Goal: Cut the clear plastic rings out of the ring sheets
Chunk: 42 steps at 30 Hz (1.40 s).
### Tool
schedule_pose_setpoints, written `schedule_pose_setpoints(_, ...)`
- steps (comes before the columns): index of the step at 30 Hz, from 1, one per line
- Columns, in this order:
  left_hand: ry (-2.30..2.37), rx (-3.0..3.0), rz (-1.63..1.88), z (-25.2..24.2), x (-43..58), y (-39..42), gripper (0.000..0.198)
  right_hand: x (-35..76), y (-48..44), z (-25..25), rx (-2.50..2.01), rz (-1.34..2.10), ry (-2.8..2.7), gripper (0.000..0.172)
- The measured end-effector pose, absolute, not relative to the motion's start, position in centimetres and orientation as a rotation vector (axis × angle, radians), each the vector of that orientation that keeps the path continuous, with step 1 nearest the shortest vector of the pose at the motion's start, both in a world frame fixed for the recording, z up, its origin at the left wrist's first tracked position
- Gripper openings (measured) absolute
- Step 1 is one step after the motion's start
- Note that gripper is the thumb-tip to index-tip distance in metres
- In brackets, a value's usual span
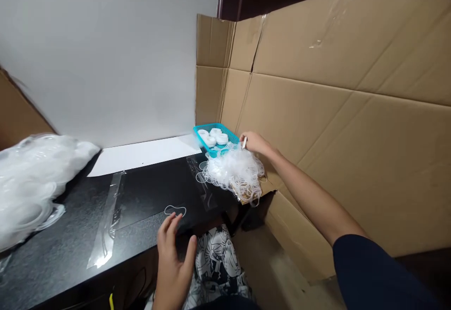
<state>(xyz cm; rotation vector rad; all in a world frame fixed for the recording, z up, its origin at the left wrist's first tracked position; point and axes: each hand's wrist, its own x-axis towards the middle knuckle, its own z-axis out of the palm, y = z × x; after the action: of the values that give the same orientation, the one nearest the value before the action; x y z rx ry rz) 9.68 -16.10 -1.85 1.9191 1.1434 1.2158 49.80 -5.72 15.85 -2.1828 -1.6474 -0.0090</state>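
Observation:
My right hand reaches far forward, fingers pinched on a small white piece beside a teal basket that holds white round caps. Just below that hand lies a heap of clear plastic rings on the black table's right end. My left hand hovers open at the table's near edge, fingers spread, close to a single clear ring lying on the dark surface. It holds nothing.
A large pile of clear plastic rings sits at the left. Strips of clear tape cross the table. Cardboard sheets wall off the right side, a white wall stands behind. My patterned shorts show below the table edge.

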Motion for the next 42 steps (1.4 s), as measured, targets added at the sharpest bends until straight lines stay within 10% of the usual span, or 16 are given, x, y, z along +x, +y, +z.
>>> schedule_pose_setpoints(9,1.396,2.299,1.065,-2.6,10.3,-9.5,0.04,48.5,-12.2,6.0,-1.873,-0.275,-1.752,0.053)
schedule_pose_setpoints(13,1.282,2.117,0.991,-1.3,10.5,-7.0,0.029,48.8,-12.0,4.0,-1.931,-0.114,-1.735,0.031)
schedule_pose_setpoints(23,1.16,1.561,1.001,1.5,11.3,-5.6,0.016,52.8,-7.2,17.8,-1.607,0.552,-1.771,0.021)
schedule_pose_setpoints(29,0.978,1.126,1.126,2.7,12.9,-5.8,0.024,47.9,-5.6,22.8,-1.343,0.203,-1.619,0.011)
schedule_pose_setpoints(42,0.766,0.447,1.084,4.8,14.5,-10.1,0.015,54.3,-15.4,6.2,-2.125,-0.16,-1.604,0.044)
